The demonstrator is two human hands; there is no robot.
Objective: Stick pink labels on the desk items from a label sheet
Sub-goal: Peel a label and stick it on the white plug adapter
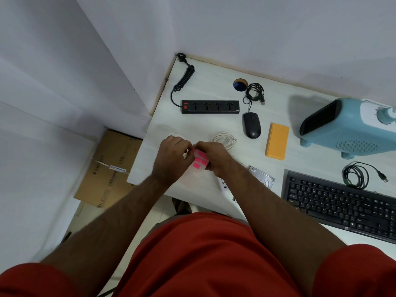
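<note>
Both hands meet over the near left part of the white desk [192, 125]. Between them is a small label sheet [199, 161] with several bright pink labels on it. My left hand [173, 156] pinches the sheet's left edge. My right hand [214, 155] holds its right side, fingers curled over the top. Whether a single label is peeled off is hidden by the fingers. Desk items lie around: a black power strip [210, 106], a black mouse [251, 125], a coiled white cable [225, 139], a yellow box [277, 141], a hard drive [262, 175] and a black keyboard [340, 202].
A blue fan heater [347, 127] stands at the right. Two coiled black cables [255, 93] [356, 174] lie on the desk, and a round cable hole [240, 84] is near the back. A cardboard box [109, 168] sits on the floor left of the desk. Walls close the corner.
</note>
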